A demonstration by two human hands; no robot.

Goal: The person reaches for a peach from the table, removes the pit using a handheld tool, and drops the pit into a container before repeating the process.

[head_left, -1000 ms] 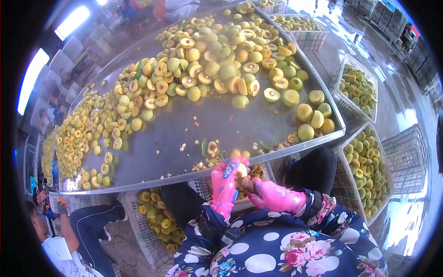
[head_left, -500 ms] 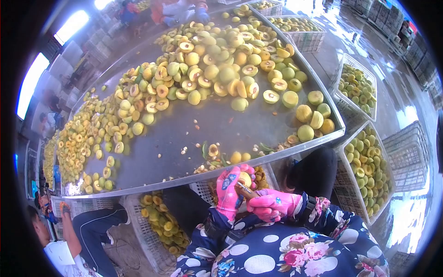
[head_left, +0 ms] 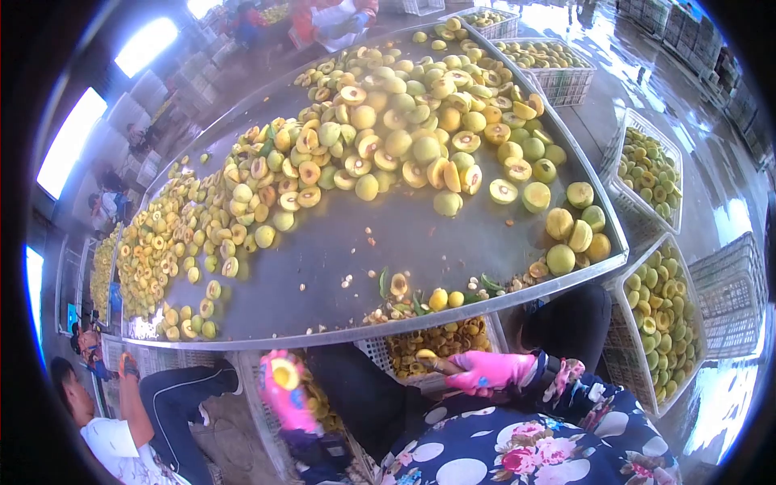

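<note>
My left hand (head_left: 293, 404), in a pink glove, holds a peach half (head_left: 284, 374) with its cut face showing. It is over a crate of peach halves (head_left: 330, 416) to the left of my knees, slightly blurred. Close to my lap, my right hand (head_left: 495, 370), also gloved in pink, is closed around a short brown-handled tool (head_left: 440, 364). A yellowish piece shows at the tool's tip; its exact kind I cannot make out. Beneath that tip is a crate with brownish peach scraps (head_left: 408, 356), partly under the table edge.
A metal table (head_left: 347, 267) carries heaped whole and halved peaches (head_left: 396, 137). Full crates (head_left: 659, 323) stand along its right side, near stacked crates (head_left: 731, 295). At left sits a person (head_left: 121, 436); another person (head_left: 335, 20) is across the table.
My left hand has moved left and away from my right hand, carrying the peach half over the left crate. My right hand keeps the tool near my lap. The view has shifted slightly.
</note>
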